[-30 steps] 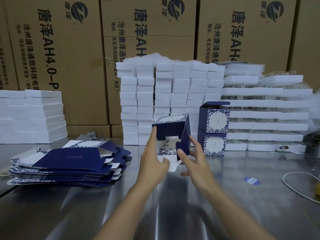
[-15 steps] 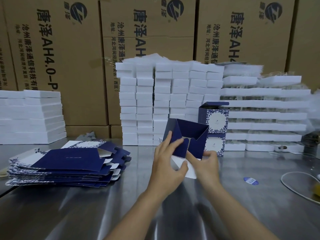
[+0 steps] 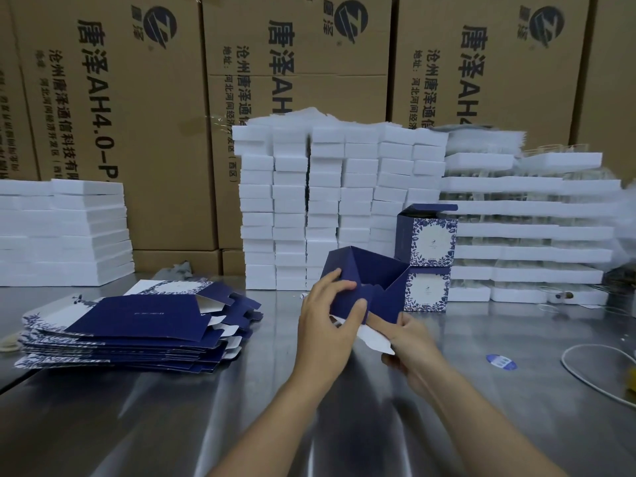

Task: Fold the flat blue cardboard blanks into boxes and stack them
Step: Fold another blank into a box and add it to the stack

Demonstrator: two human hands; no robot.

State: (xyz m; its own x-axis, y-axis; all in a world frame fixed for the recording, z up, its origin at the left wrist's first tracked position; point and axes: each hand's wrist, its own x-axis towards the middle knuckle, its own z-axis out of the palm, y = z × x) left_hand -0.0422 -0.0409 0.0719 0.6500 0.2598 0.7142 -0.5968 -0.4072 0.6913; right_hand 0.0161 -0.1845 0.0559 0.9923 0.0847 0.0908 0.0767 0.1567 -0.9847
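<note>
Midway through a third box, flaps not yet closed
Left hand (image 3: 330,315) pinches the near wall of the half-formed box (image 3: 375,280) and the right hand (image 3: 409,342) grips its lower corner, above the table's (image 3: 172,425) middle; two finished boxes (image 3: 428,242) stand stacked toward the far edge, a pile of blanks (image 3: 137,325) waits near the left edge; since a second ago the box has turned open end up and both hands have closed in

Bare left hand (image 3: 327,327) and right hand (image 3: 411,342), forearms (image 3: 275,420) apparently uncovered
</note>
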